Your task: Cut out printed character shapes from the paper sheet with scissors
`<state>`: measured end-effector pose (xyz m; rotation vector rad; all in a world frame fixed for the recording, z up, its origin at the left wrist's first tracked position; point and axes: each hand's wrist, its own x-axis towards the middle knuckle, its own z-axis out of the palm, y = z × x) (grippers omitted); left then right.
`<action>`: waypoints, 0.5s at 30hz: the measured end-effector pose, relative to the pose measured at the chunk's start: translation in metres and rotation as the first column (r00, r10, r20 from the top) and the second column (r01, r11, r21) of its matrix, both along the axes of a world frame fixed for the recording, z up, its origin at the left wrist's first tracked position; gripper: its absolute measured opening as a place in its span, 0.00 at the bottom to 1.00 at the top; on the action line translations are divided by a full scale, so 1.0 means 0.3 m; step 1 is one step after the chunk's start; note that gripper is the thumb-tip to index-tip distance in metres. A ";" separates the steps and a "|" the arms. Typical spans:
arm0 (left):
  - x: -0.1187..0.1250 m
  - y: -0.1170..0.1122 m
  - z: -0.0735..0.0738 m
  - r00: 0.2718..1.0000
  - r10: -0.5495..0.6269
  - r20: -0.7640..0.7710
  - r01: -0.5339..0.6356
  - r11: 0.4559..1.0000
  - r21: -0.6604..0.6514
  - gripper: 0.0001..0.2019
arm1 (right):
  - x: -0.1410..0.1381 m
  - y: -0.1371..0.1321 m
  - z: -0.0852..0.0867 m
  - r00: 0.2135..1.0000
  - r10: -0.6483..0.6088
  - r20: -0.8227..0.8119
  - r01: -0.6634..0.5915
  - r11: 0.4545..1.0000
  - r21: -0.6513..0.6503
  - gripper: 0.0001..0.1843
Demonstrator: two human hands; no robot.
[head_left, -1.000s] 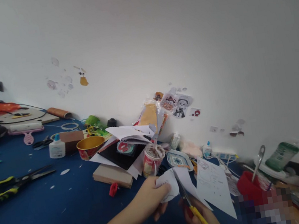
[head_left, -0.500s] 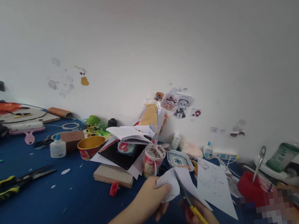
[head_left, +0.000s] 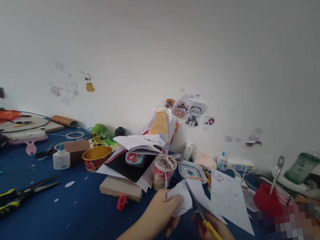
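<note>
My left hand (head_left: 160, 213) is closed, pinching a white sheet of paper (head_left: 213, 199) at its curled left edge, just above the blue table (head_left: 44, 233). My right hand (head_left: 213, 238) sits low at the frame's bottom edge, gripping scissors (head_left: 206, 221) with a yellow and red handle. The blades point up into the paper, right of my left fingers. The sheet hangs down to the right in a long pointed flap.
Behind my hands stand a paper cup (head_left: 162, 170) with a stick, a patterned dish (head_left: 190, 171), a stack of books and papers (head_left: 131, 166) and a gold bowl (head_left: 97, 157). Long yellow-handled shears (head_left: 13, 195) and a glue bottle (head_left: 61, 158) lie left. A red cup (head_left: 265, 198) stands right.
</note>
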<state>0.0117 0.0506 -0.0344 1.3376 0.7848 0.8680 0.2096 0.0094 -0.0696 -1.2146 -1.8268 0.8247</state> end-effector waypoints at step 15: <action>-0.006 -0.004 0.005 0.994 0.041 -0.099 -0.036 0.998 0.055 0.15 | -0.015 0.002 -0.020 0.999 0.049 0.020 -0.048 0.998 -0.032 0.35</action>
